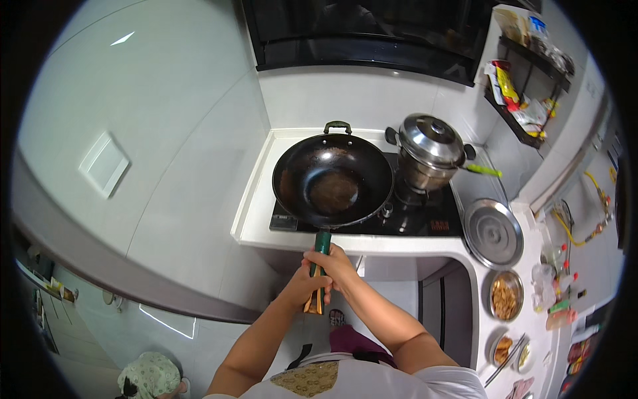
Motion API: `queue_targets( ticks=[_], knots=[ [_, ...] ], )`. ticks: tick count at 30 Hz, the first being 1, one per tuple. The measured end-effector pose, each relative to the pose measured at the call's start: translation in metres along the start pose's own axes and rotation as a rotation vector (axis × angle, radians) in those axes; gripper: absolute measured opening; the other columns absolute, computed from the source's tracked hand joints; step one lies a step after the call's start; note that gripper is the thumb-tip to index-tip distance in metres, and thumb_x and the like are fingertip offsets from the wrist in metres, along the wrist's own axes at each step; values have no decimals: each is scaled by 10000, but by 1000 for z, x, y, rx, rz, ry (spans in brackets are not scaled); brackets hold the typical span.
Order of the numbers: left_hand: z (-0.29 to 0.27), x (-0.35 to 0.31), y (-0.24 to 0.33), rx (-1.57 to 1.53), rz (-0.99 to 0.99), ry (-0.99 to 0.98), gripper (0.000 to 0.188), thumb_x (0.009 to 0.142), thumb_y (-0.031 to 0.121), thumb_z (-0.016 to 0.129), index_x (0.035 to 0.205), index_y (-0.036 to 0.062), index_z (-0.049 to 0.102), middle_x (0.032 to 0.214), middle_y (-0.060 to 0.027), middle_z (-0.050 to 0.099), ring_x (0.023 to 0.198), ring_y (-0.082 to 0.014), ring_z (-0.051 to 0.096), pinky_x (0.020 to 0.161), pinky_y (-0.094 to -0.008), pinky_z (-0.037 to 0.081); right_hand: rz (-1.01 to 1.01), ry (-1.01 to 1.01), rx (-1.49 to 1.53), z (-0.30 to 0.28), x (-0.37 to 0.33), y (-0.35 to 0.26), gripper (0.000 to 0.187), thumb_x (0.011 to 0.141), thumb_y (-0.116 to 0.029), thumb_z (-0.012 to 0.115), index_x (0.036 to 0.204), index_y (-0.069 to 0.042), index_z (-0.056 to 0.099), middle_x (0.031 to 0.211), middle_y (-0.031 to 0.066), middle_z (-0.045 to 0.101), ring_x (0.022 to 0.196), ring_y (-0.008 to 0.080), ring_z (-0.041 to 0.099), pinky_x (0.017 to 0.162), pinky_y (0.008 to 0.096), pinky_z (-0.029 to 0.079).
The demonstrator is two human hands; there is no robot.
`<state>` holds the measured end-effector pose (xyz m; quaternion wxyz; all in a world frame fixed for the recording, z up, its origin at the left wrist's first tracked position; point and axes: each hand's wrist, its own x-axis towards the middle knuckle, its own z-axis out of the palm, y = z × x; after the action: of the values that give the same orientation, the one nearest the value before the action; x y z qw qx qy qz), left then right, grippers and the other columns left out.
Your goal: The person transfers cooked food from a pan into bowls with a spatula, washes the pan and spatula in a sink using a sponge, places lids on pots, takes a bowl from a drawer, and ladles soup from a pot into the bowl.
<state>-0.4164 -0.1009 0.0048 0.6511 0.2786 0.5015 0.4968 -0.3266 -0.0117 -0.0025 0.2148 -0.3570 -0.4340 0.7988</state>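
A large black wok [332, 183] sits over the left side of the black cooktop [425, 223], its inside dark with brownish patches and no food visible. Its long handle [322, 243], green with a tan end, points toward me. Both of my hands are wrapped around it: my left hand [306, 287] on the lower part, my right hand [335, 266] beside and slightly above it. Whether the wok's base touches the burner is hidden. To its right stands a lidded steel pot [432, 149] with a bright green handle end sticking out beside it.
On the right counter are a round metal lid [494, 233], a steel bowl of brown food pieces [505, 296], a smaller bowl [502, 349] and chopsticks [506, 362]. A wall rack [522, 110] holds packets. The black hood [365, 50] overhangs behind. Another person [149, 376] is at lower left.
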Motion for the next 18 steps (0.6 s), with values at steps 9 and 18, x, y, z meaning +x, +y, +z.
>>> queue_targets(
  ticks=[9,18],
  knots=[
    [-54,132,43,-46,24,-29,232,767,72,608,923,3,451,669,-83,559,519,-195,596,495,-302,515,1,-58,33,-33,145,-42,284,786,-132,667,964,-12,481,804,104,621,679,157,602,569,274,502],
    [-79,145,47,-38,14,10,403,760,44,608,1076,17,359,687,-91,560,532,-205,595,504,-329,526,32,-4,26,-23,166,-37,335,788,-151,667,1018,-3,474,828,110,614,736,173,607,625,275,502]
  ],
)
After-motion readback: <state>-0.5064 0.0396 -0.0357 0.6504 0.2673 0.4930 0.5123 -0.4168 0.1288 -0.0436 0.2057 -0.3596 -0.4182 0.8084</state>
